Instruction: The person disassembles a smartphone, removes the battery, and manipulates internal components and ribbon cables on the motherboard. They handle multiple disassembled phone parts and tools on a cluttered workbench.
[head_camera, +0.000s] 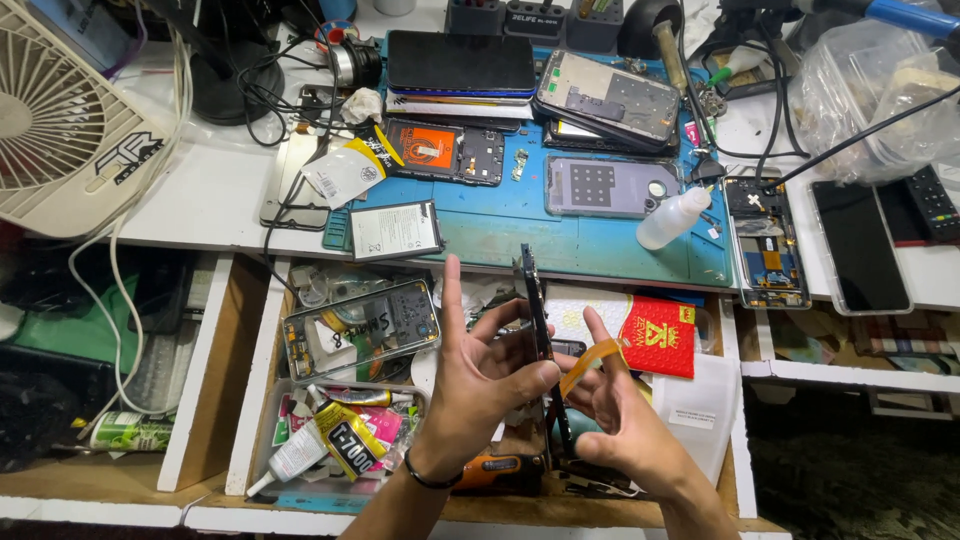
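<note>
Below the blue mat (500, 225), our left hand (478, 385) grips the upright phone (540, 340) edge-on; right fingers (600, 375) pinch its orange ribbon (588, 365).

You've got two hands (480, 385) (625, 415), one fan (60, 120), one battery (396, 230), one small bottle (672, 218), one glue tube (315, 440).

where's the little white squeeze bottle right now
In the head view, the white squeeze bottle lies tilted at the right end of the blue work mat, beside the grey phone back panel, above the hands.
</note>
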